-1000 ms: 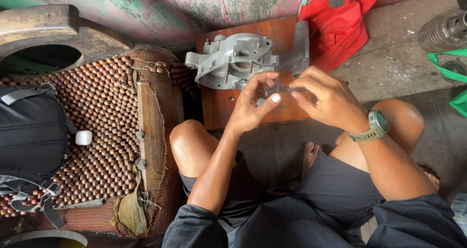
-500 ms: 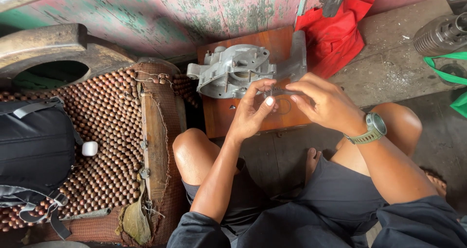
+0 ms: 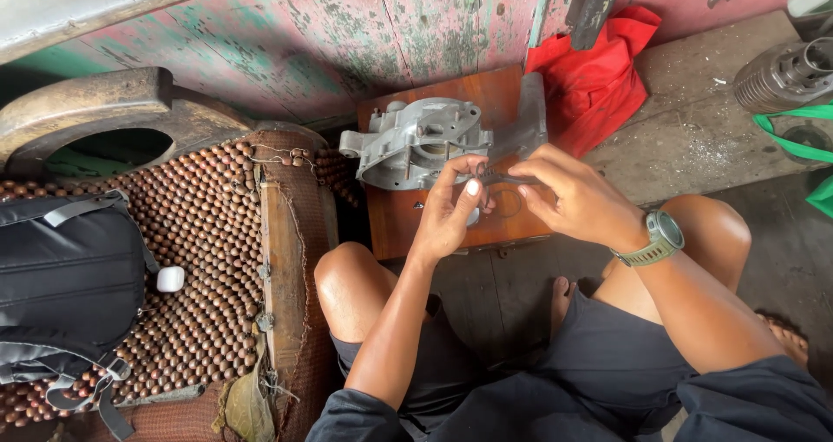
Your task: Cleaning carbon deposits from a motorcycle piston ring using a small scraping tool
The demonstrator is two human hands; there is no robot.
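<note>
My left hand (image 3: pixel 451 212) and my right hand (image 3: pixel 574 197) meet over a brown wooden board (image 3: pixel 408 225), and together they pinch a small dark metal part (image 3: pixel 496 178) between the fingertips. A thin ring (image 3: pixel 506 203) lies on the board just below the fingers. Behind the hands a grey cast metal engine casing (image 3: pixel 416 143) rests on the board. I wear a green watch (image 3: pixel 659 238) on the right wrist. My bare knees sit on either side below the board.
A beaded seat cover (image 3: pixel 208 260) lies at left with a black backpack (image 3: pixel 65 277) and a small white case (image 3: pixel 170 278) on it. A red cloth (image 3: pixel 599 78) lies behind the board. A finned metal cylinder (image 3: pixel 781 73) and green strap (image 3: pixel 794 130) are at right.
The view has shifted slightly. Both hands stay together over the board, with the fingers working the small part; the casing has not moved.
</note>
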